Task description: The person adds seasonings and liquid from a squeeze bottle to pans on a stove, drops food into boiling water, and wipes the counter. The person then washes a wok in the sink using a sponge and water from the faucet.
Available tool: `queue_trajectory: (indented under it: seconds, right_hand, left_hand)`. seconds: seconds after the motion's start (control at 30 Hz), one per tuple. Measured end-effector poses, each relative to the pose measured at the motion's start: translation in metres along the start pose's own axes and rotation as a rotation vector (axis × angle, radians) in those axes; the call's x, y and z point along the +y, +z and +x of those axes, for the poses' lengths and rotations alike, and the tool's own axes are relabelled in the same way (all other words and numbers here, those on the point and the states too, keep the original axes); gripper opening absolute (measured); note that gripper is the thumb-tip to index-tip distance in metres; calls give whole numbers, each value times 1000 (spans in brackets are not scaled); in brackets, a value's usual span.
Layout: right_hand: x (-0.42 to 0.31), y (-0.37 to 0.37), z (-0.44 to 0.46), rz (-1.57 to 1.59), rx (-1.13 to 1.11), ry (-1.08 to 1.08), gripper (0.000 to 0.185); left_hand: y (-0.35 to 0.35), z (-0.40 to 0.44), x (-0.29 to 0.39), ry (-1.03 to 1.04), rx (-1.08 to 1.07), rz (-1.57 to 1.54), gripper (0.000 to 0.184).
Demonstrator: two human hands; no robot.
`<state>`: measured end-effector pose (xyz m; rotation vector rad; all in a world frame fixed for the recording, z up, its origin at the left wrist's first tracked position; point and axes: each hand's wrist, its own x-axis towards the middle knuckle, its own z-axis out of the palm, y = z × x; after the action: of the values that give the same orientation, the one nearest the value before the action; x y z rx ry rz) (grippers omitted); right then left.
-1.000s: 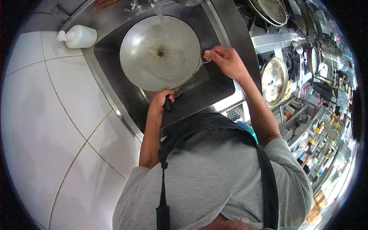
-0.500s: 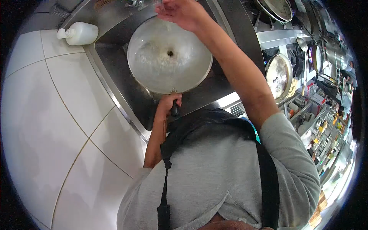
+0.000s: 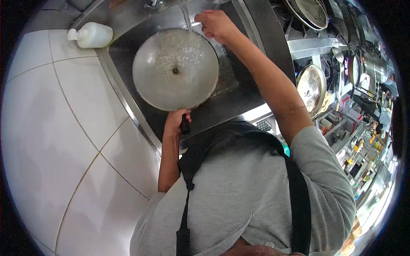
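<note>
A wide round frying pan lies tilted in the dark sink basin, pale inside with a small dark spot near its middle. My left hand is wrapped round the pan's black handle at the near rim. A stream of water pours into the far part of the pan and spreads over its inside. Just right of the stream is my right hand, empty, its fingers loosely bent and apart, above the pan's far right edge.
A white pump bottle stands on the sink's left ledge, beside the white tiles. Part of a metal tap fitting shows at the top. To the right are a stove with pans and a ladle.
Water now runs into the pan. My right hand has moved right and slightly nearer, away from the top edge. The pan and my left hand have shifted a little left.
</note>
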<state>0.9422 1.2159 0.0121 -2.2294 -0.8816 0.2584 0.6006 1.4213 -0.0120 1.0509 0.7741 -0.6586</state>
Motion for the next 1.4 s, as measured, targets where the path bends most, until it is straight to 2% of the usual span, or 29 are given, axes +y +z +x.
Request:
queue_trajectory:
  seconds: [0.03,0.1,0.13,0.17,0.23,0.27,0.33,0.37,0.43,0.47,0.5,0.53,0.57,0.63,0.67,0.77,0.8,0.83,0.9,0.97,1.03,1.1,1.13,1.2,1.23,1.3,1.33,1.37,1.4]
  right_hand:
    - [-19,-6,-3,0,16,-11,28]
    - [-76,-22,-14,522,6,472,38]
    - [-76,-21,-20,532,-117,464,52]
    - [-75,-16,-32,528,-99,440,52]
    - [-80,-11,-65,-117,88,144,57]
    - [-96,-23,-81,-121,105,131,57]
    - [-132,-46,-117,-129,-94,270,58]
    - [-146,-58,-131,-134,-71,254,58]
    - [-171,-75,-163,-157,-385,185,53]
    - [-178,-78,-178,-144,-406,118,54]
    - [-192,-87,-195,-147,-377,117,54]
    - [-210,-100,-214,-100,-375,122,54]
    - [-224,-110,-232,-57,-372,126,55]
    - [-233,-125,-275,-36,-269,77,54]
    - [-240,-137,-299,45,-239,101,53]
    - [-259,-176,-371,145,-176,174,50]
    - [-267,-185,-397,281,-175,286,47]
    - [-271,-196,-427,413,-156,404,44]
    - [-273,-209,-489,484,-118,525,36]
    - [-275,-214,-552,400,-3,653,37]
    - [-263,-200,-620,566,195,860,39]
    - [-246,-193,-673,387,275,928,38]
    - [-237,-182,-700,624,433,1083,37]
    - [-195,-143,-759,705,609,1242,40]
    - [-189,-124,-779,786,751,1328,35]
    - [-159,-81,-858,760,707,1441,29]
    - [-167,-75,-876,653,639,1552,31]
    - [-175,-68,-885,742,673,1652,33]
    - [-183,-68,-894,807,621,1685,34]
  left_hand:
    - [-2,-7,0,-128,6,-84,12]
    - [-9,-13,-18,-126,7,-42,9]
    - [-13,-14,-28,-142,3,-10,9]
    - [-17,-14,-35,-115,4,3,9]
    - [-21,-18,-46,-124,19,-49,9]
    - [-16,-23,-36,-169,67,-17,12]
    - [-3,-41,-15,-95,80,-11,13]
    - [2,-45,-5,-39,87,-14,14]
    - [20,-54,11,0,66,4,9]
    - [45,-71,24,15,93,-120,7]
    - [64,-85,31,29,114,-244,8]
    - [74,-94,28,-6,-39,-252,24]
    - [83,-102,22,11,-52,-230,24]
    - [95,-109,9,-172,-355,-435,41]
    - [102,-109,9,-221,-381,-494,49]
    - [140,-104,31,-233,-331,-612,48]
    - [125,-68,32,-300,-535,-578,48]
    - [113,-27,8,27,-407,-556,51]
    - [104,-12,-3,-195,-665,-733,53]
    - [110,-31,-34,-70,-590,-727,55]
    - [102,-5,-46,-119,-611,-614,55]
    - [79,-4,-47,9,-522,-373,52]
    - [91,-3,-34,112,-452,-191,50]
    - [99,-2,-24,206,-83,-78,46]
    - [84,-12,-30,215,-48,-99,46]
    - [79,-13,-35,46,-234,-242,26]
    - [83,-22,-42,50,-226,-256,26]
    - [81,-31,-51,-51,-237,-359,11]
    - [81,-37,-58,-155,-249,-461,19]
